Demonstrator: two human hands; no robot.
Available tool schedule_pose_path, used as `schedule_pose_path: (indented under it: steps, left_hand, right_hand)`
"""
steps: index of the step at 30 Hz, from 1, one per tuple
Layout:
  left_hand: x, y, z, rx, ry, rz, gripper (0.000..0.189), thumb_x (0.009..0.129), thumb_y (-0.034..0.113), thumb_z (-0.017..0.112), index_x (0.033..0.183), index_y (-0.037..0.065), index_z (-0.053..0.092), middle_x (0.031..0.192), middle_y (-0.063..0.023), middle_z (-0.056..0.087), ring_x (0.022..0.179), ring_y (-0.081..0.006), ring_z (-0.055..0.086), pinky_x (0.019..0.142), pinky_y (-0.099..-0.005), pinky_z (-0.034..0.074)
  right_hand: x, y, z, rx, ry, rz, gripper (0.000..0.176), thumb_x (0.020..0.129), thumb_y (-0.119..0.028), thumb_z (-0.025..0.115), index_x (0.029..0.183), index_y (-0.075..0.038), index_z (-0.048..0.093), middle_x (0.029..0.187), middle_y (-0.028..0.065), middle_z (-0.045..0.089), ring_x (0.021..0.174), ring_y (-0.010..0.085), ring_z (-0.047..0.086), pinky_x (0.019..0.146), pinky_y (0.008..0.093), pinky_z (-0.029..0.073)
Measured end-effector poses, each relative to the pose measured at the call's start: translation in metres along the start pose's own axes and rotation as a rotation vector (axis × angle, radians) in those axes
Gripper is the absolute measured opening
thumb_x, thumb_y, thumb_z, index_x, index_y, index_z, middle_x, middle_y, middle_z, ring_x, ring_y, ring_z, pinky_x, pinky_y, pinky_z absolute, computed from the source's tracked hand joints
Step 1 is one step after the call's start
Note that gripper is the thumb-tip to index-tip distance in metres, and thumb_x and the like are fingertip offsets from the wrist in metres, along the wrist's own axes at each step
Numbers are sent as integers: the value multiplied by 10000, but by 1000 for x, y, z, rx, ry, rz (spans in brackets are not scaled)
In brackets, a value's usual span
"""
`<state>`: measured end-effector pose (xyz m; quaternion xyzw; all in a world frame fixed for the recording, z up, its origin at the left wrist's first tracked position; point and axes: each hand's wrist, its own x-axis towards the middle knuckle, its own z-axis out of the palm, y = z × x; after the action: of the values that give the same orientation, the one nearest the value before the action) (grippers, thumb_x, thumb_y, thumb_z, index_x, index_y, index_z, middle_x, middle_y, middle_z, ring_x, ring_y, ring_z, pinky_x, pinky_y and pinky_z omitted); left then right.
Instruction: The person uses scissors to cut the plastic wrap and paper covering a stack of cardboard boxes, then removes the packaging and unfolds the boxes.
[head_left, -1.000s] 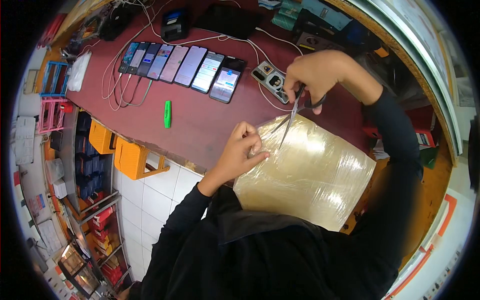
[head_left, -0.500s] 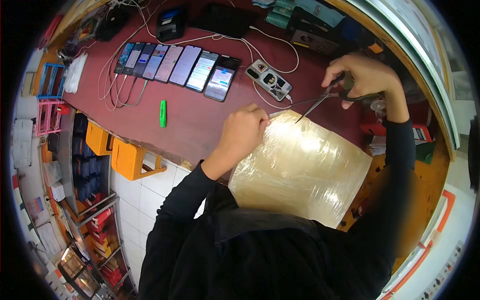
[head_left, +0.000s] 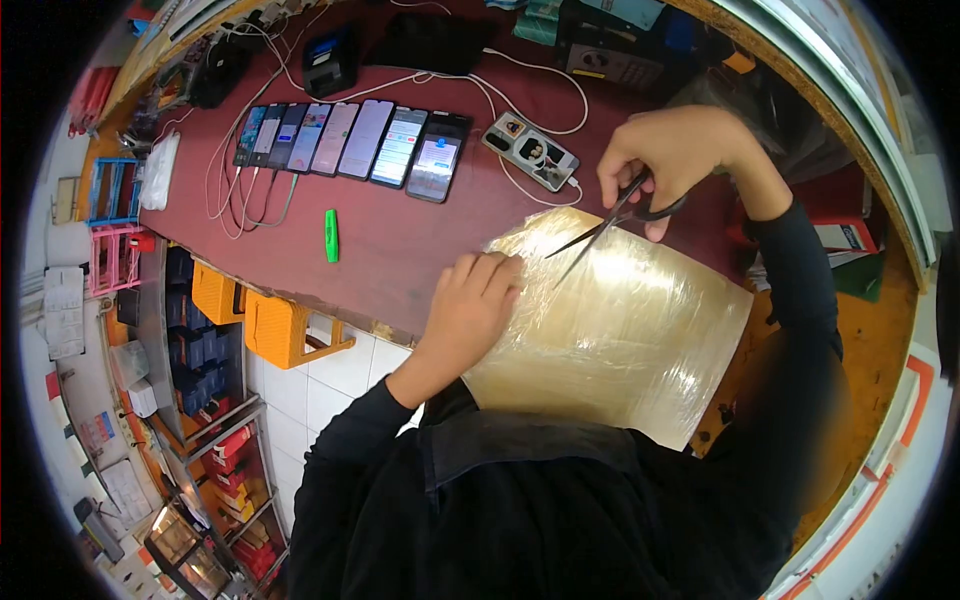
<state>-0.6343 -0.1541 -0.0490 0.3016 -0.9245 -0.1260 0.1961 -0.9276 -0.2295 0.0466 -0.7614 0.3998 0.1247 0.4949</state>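
Observation:
A broad, flat, yellowish package wrapped in shiny clear plastic [head_left: 625, 330] lies at the table's front edge, against my body. My left hand [head_left: 470, 305] rests at its left edge, fingers curled on the plastic and thumb hidden. My right hand [head_left: 685, 155] holds a pair of dark-handled scissors [head_left: 606, 226], fingers in the loops. The scissor blades are spread and point down and left over the package's upper left part, a short way from my left fingers.
Several lit phones [head_left: 358, 140] stand in a row on the dark red table [head_left: 270, 215], charging cables among them. A phone in a patterned case [head_left: 530, 150] lies beyond the package. A green highlighter [head_left: 332, 236] is to the left. Orange stools [head_left: 275, 328] stand below the table edge.
The scissors have moved left and down over the package, and their blades are wider apart. My left hand has shifted down from the upper corner along the left edge.

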Motion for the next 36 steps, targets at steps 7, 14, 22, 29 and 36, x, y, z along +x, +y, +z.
schedule_pose_path:
  steps: [7, 14, 22, 29, 36]
  left_hand:
    - [12, -17, -11, -130, -276, 41, 268, 774, 281, 710, 868, 60, 592, 834, -49, 598, 830, -249, 531, 716, -350, 407]
    - [0, -5, -9, -364, -354, -70, 304, 718, 299, 761, 688, 86, 546, 811, -32, 576, 869, -219, 485, 792, -371, 318]
    - [-5, 3, -19, -565, -337, -156, 306, 654, 206, 802, 715, 64, 537, 886, -55, 589, 870, -229, 570, 745, -320, 433]
    - [-7, 13, -27, -528, -388, -262, 228, 671, 147, 797, 791, 63, 623, 743, -74, 592, 771, -248, 582, 676, -327, 464]
    - [-16, 5, -23, -722, -225, -205, 194, 660, 67, 792, 700, 46, 603, 716, -73, 592, 726, -237, 540, 690, -329, 439]
  right_hand:
    - [8, 12, -1, -20, 43, 40, 521, 554, -281, 875, 957, -21, 673, 740, 64, 667, 680, 168, 610, 578, 311, 444]
    - [10, 77, 51, -257, 517, 333, 463, 573, -238, 851, 940, -56, 636, 820, 92, 650, 822, 264, 623, 671, 376, 474]
    - [-12, 36, 37, 137, 433, 13, 488, 573, -194, 845, 995, -71, 634, 904, 72, 641, 865, 255, 610, 732, 365, 475]
    - [37, -58, 12, -524, 47, -62, 520, 500, -63, 775, 1010, -59, 675, 912, 100, 681, 814, 262, 654, 672, 379, 517]
    - [97, -85, 28, -541, -438, -160, 349, 596, -17, 712, 938, -89, 700, 854, 94, 681, 828, 265, 647, 677, 417, 502]
